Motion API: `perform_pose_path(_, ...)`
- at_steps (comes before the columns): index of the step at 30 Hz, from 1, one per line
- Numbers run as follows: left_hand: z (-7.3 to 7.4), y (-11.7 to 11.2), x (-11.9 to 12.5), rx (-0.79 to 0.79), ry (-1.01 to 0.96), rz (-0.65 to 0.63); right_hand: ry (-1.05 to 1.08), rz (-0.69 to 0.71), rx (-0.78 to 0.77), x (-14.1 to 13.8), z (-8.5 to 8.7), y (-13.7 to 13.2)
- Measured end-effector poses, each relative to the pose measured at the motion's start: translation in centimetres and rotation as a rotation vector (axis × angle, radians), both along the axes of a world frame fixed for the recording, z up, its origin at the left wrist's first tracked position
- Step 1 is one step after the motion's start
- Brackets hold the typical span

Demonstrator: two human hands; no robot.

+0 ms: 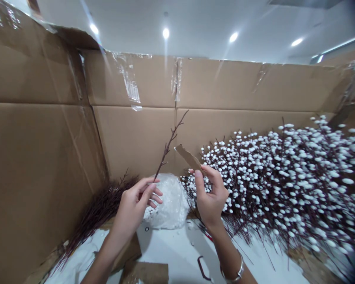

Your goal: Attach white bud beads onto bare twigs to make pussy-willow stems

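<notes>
Twig [167, 148] in LH [137, 198], cardbd [188, 157] in RH [210, 195]

White surface [177, 248]: clear bag [170, 201] at twelve o'clock, white-tipped stems [278, 185] at two, bare stems [102, 209] at ten.

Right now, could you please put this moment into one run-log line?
left hand: holds brown twig | right hand: holds cardboard strip | between, in view: plastic bag | right side: white-beaded branches
</notes>
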State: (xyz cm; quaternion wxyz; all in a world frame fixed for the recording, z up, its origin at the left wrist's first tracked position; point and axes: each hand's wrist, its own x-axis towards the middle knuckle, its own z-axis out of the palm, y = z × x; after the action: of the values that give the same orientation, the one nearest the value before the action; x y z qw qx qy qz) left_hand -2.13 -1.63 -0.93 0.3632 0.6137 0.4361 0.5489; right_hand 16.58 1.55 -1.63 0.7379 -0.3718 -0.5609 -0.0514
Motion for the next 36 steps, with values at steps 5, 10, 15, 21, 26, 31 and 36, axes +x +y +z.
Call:
perform_pose_path(5,0.11,0.02,0.06,-0.001,0.004,0.006,0.004,0.019,0.005,-0.04,0.04,-0.04)
perform_pose_path(10,0.18,0.05,0.04,0.006,0.002,0.005,0.004,0.025,0.03,-0.11,0.15,-0.02)
perform_pose_path(15,0.13,0.04,0.04,0.009,0.006,0.009,-0.006,0.011,0.038,-0.12,0.25,-0.08)
perform_pose_path(21,0.12,0.06,0.01,0.005,0.009,0.006,-0.009,0.01,0.033,-0.13,0.29,-0.11)
perform_pose_path(26,0.01,0.09,-0.07,0.003,0.012,0.007,-0.013,0.007,0.025,-0.13,0.27,-0.09)
perform_pose_path(31,-0.02,0.09,-0.07,0.007,0.014,0.002,-0.017,0.012,0.026,-0.13,0.24,-0.09)
perform_pose_path(36,0.05,0.05,-0.11,0.0,0.01,0.004,-0.015,0.023,0.034,-0.1,0.25,-0.09)
